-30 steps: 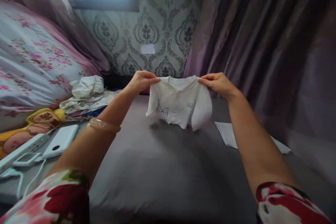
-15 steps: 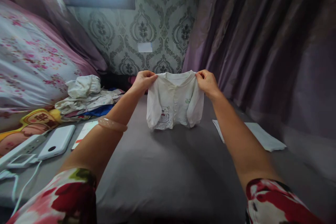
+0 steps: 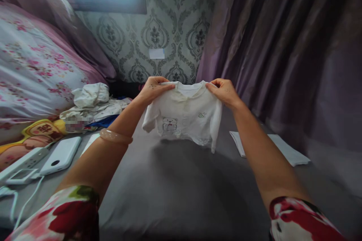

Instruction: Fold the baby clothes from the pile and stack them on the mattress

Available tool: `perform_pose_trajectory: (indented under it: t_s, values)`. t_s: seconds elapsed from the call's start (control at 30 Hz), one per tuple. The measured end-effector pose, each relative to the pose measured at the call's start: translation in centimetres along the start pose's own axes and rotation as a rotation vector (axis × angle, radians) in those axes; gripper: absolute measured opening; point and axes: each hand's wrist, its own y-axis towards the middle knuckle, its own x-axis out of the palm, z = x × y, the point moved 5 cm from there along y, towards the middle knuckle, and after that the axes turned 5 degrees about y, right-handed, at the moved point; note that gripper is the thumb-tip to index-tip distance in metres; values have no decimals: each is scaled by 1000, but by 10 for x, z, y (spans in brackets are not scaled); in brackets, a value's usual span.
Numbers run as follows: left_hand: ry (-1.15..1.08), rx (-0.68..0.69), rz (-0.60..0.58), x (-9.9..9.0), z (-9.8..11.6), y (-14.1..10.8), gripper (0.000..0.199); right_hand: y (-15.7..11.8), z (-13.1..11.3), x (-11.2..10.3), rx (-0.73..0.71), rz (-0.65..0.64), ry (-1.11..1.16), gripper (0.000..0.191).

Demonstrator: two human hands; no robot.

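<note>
The step in hand looked to be spreading and straightening a small white shirt (image 3: 186, 115): it hung by its shoulders above the far half of the grey bed (image 3: 175, 192), midway between the side edges, front facing the wearer. The left hand (image 3: 155, 89) pinched one shoulder and the right hand (image 3: 224, 91) the other, thumbs pressed against bent fingers. The hem appeared clear of the sheet, with a shadow beneath; one sleeve stuck out to the left.

The next move seemed to call for lowering the shirt evenly, shoulders kept taut, onto the bare middle, away from the heap of clothes (image 3: 92, 101) at the far left corner and the folded white cloth (image 3: 288, 151) toward the right edge.
</note>
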Motion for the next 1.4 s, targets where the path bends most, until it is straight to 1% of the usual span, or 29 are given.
perform_pose_trajectory:
  t_s: [0.07,0.17,0.27,0.33,0.4,0.5,0.63,0.73,0.83,0.93,1.0,1.07,1.1,1.13,1.17,1.2,1.23,1.27,1.33,1.37,1.4]
  values:
    - [9,7,-7,-2,2,-1,31,-4,-4,1,22,-56,76,35]
    - [26,29,58,-6,9,-5,31,-10,-14,2,11,-110,159,38]
    - [5,55,154,-10,14,-7,32,-12,-20,-1,-22,-83,215,41]
    - [13,66,186,-12,14,-6,32,-11,-20,-2,-54,-38,215,43]
    - [81,95,177,-11,12,-4,31,-9,-19,-2,-108,4,157,42]
    - [229,177,167,-10,12,-2,30,-7,-19,-2,-185,71,27,37]
    - [437,298,252,-13,21,-9,29,-12,-29,-7,-264,161,-164,36]
    - [573,373,285,-17,27,-18,27,-23,-39,-9,-335,158,-266,38]
    - [651,418,274,-25,32,-32,26,-40,-46,-12,-388,133,-326,38]
    - [739,491,257,-38,48,-55,24,-60,-59,-22,-400,116,-336,36]
    - [761,530,256,-51,67,-72,22,-73,-75,-33,-398,105,-310,33]
    - [809,555,236,-64,89,-86,26,-81,-95,-45,-403,81,-275,30]
    - [838,554,214,-69,99,-91,31,-83,-104,-50,-394,55,-252,29]
    - [845,512,171,-75,105,-92,34,-83,-111,-53,-370,15,-217,28]
    - [829,446,111,-79,106,-90,38,-81,-114,-54,-324,-49,-177,28]
    - [793,357,28,-81,102,-86,40,-78,-113,-51,-265,-129,-135,29]
    - [743,258,-76,-80,92,-81,42,-75,-108,-46,-202,-221,-94,32]
    - [690,168,-182,-76,77,-76,43,-73,-98,-37,-144,-319,-62,34]
    - [606,30,-404,-60,35,-68,43,-72,-68,-12,-68,-492,-37,38]
    - [581,-3,-462,-50,10,-66,44,-74,-48,4,-43,-556,-44,39]
    - [565,-35,-546,-36,-18,-67,44,-79,-26,20,-16,-603,-65,39]
